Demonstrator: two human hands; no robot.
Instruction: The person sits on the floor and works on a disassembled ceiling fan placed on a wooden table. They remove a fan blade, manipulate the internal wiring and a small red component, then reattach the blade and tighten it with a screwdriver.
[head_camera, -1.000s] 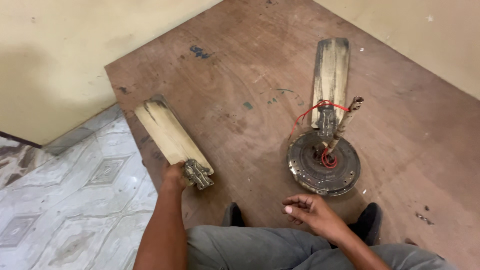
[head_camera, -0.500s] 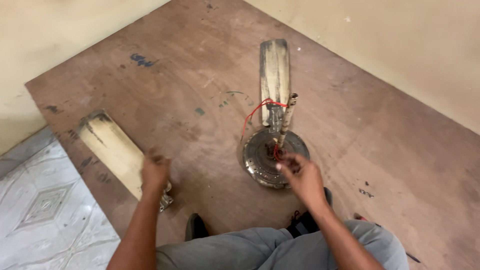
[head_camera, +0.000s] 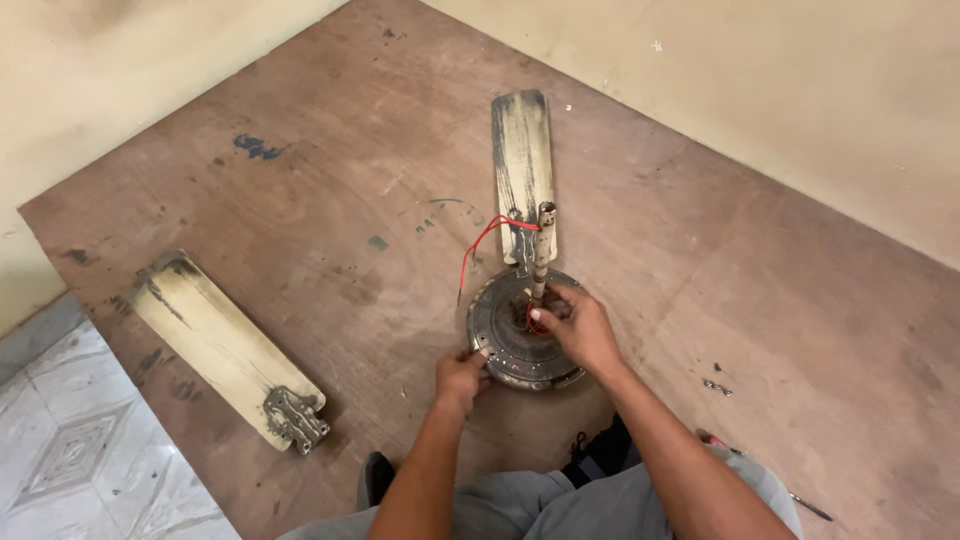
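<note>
A dirty round ceiling fan motor (head_camera: 505, 330) lies on a brown plywood sheet (head_camera: 300, 190), with one cream blade (head_camera: 522, 160) still attached and pointing away from me. A rusty down rod (head_camera: 541, 250) stands up from its hub, with a red wire (head_camera: 482, 240) looped beside it. My left hand (head_camera: 460, 377) grips the near left rim of the motor. My right hand (head_camera: 578, 325) rests on the motor's top by the rod's base. A loose cream blade (head_camera: 220, 340) with a metal bracket (head_camera: 295, 418) lies at the left.
Patterned white floor tiles (head_camera: 70, 460) show at the lower left beside the sheet. Cream walls (head_camera: 800, 90) border the sheet at the back and left. A thin tool (head_camera: 760, 470) lies by my right knee. My feet and grey trousers (head_camera: 560, 505) fill the bottom edge.
My left hand let go of the loose blade and moved right onto the motor's rim. My right hand moved from the floor onto the motor's top.
</note>
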